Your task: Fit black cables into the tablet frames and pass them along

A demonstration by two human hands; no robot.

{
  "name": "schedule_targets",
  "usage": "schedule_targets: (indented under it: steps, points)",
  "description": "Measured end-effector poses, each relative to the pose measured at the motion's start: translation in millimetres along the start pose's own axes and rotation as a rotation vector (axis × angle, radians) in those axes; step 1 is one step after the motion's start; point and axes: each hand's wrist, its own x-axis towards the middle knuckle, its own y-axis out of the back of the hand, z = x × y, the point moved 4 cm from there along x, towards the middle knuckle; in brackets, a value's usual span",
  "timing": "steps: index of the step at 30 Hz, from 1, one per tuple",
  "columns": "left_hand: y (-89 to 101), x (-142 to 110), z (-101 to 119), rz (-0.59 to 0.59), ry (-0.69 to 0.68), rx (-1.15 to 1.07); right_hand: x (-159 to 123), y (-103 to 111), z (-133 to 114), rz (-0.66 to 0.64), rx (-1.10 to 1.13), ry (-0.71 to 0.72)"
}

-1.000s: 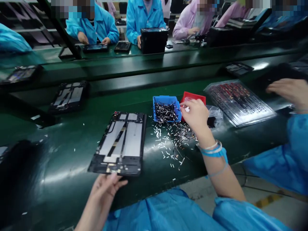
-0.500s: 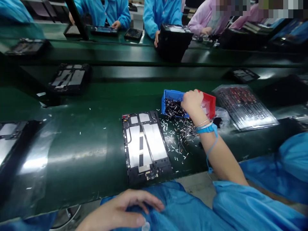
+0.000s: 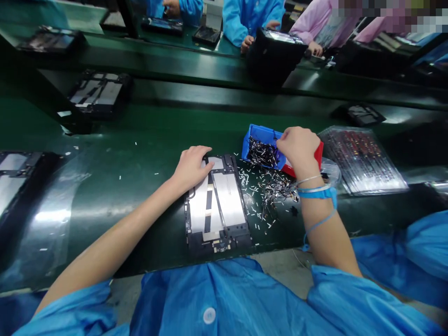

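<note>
An opened tablet [image 3: 229, 198] lies flat before me, with silvery battery panels, black tape strips and a small board at its near end. My left hand [image 3: 193, 164] rests on its upper left corner, thumb apart from the outstretched fingers. Over the seam between a blue bin [image 3: 247, 149] and a red bin [image 3: 319, 156], my right hand [image 3: 299, 144] is closed in a pinch; anything held there is hidden. Small black and white pieces [image 3: 261, 151] fill the blue bin. More scattered parts [image 3: 278, 186] lie on the green table below the bins.
Clear trays of small parts [image 3: 364, 158] stand at the right, beside a plastic bag [image 3: 331, 170]. Other opened tablets [image 3: 98, 93] sit farther left and back. A dark post [image 3: 45, 98] rises at the left. Across the bench, co-workers handle devices near a black box [image 3: 276, 56].
My left hand has let go of the tablet's near edge, passed in front of my body and settled on its far left corner. My right hand stays over the bins.
</note>
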Motion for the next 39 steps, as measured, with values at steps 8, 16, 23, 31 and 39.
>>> schedule_targets:
  steps: [8, 16, 23, 31, 39]
  points:
    - [-21.3, -3, 4, -0.063, -0.027, 0.012, -31, 6, 39, 0.098, 0.699, -0.184]
    - [-19.9, -27, 49, 0.143, -0.366, -0.286, -106, 22, -5, 0.506, 0.817, 0.138]
    - [-28.2, -9, 62, 0.101, -0.331, -0.522, -80, 9, 10, 0.342, 0.360, 0.030]
    - [-28.7, -14, 66, -0.063, -0.120, -0.709, -115, 24, 6, 0.407, 1.189, -0.067]
    - [-48.1, -23, 75, -0.330, 0.166, -1.011, -134, 7, -29, 0.286, 1.096, 0.121]
